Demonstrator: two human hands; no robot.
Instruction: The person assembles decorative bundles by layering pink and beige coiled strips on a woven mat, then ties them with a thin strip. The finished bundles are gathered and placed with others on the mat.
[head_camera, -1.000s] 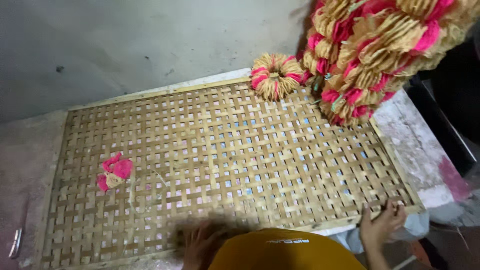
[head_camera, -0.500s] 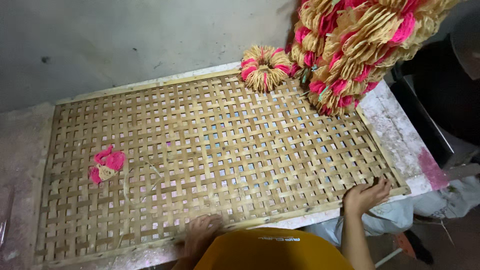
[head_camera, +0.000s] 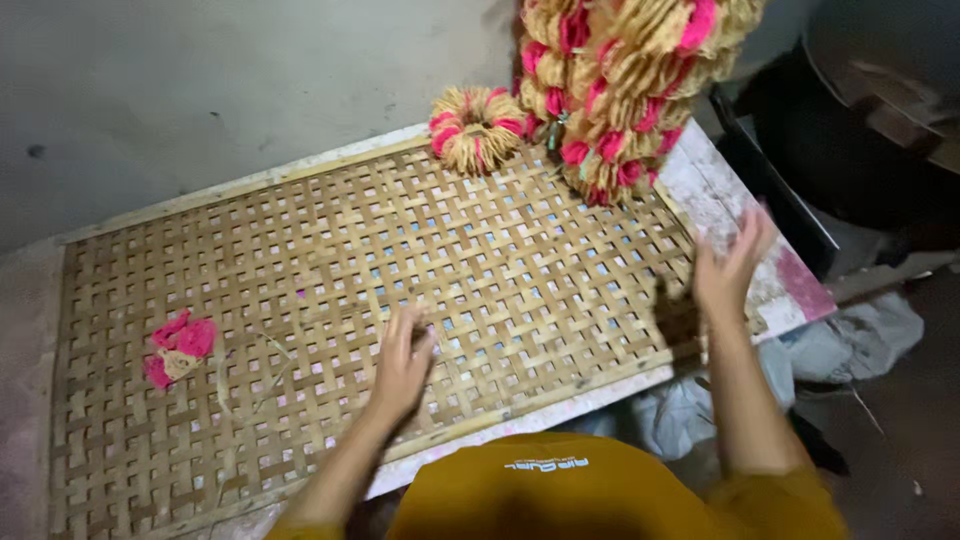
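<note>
Grey plaster wall behind, with a pale, paint-worn worktop (head_camera: 725, 215) carrying a large flat mat of woven tan bamboo strips (head_camera: 300, 300) over nearly its whole top. Left hand (head_camera: 402, 360) laid on the mat near its front middle, fingers loosely spread, grip closed on nothing. Right hand (head_camera: 728, 272) raised just above the mat's right edge, palm turned inward, fingers apart, blurred, also holding nothing. Small pink and straw-coloured flower piece (head_camera: 180, 347) lying on the mat's left part, well apart from both hands, with a thin loose straw strand (head_camera: 250, 375) curling between it and the left hand. Round straw-and-pink woven wreath (head_camera: 477, 125) resting at the mat's far edge, just beside a big hanging cluster of straw and pink rosettes (head_camera: 625, 80) at the far right corner. Crumpled pale grey cloth (head_camera: 860, 340) down below the worktop's right end. No packages, labels or signs to make out on the worktop.
</note>
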